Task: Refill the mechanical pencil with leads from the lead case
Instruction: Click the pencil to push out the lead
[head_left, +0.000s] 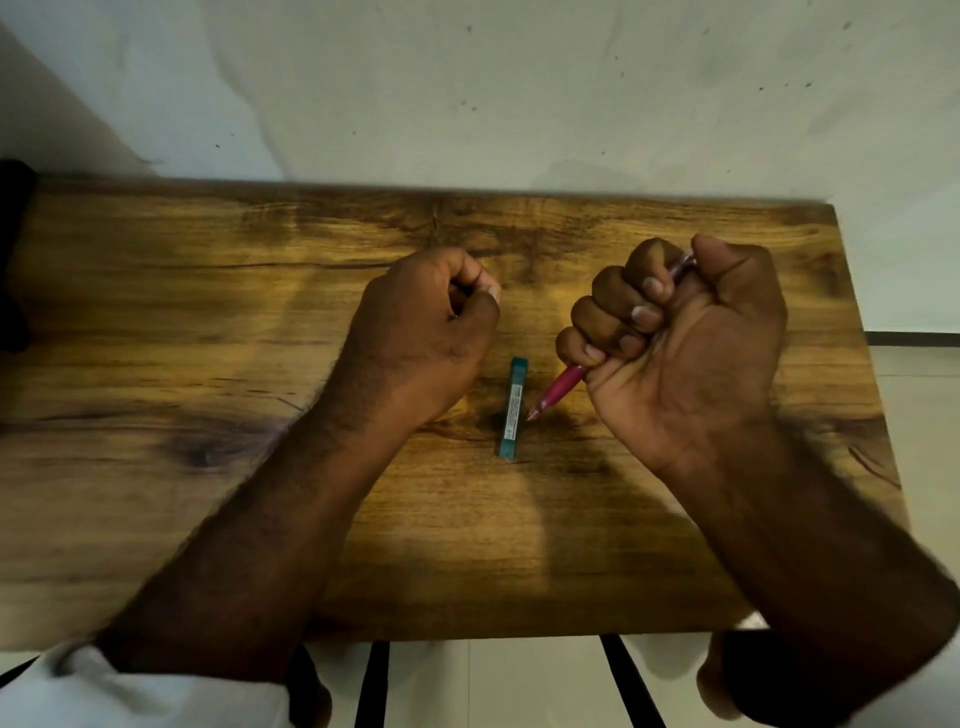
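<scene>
Seated person at a wooden table (208, 312), seen from above the hands. The right hand (680, 343) is turned palm-up and closed in a fist around a pink mechanical pencil (561, 387): all four fingers (613, 291) are curled tight over the barrel, and the thumb lies against its upper end, which shows pale between thumb and forefinger. The lower part of the barrel juts from the heel of the fist and slants down toward the person's left, so that its tip sits just beside the right edge of the lead case (511, 408); whether the two touch cannot be told. The lead case, a slim teal stick with a pale label, lies flat on the table between the two hands, its long axis running roughly away from the person, and neither hand holds it. The left hand (421, 332) is back-up just to the case's upper left, its fingertips (480, 283) curled in against the thumb; whether they pinch anything cannot be told. White sleeves (104, 691) are pushed up both forearms. A pale wall (519, 93) rises behind the table.
</scene>
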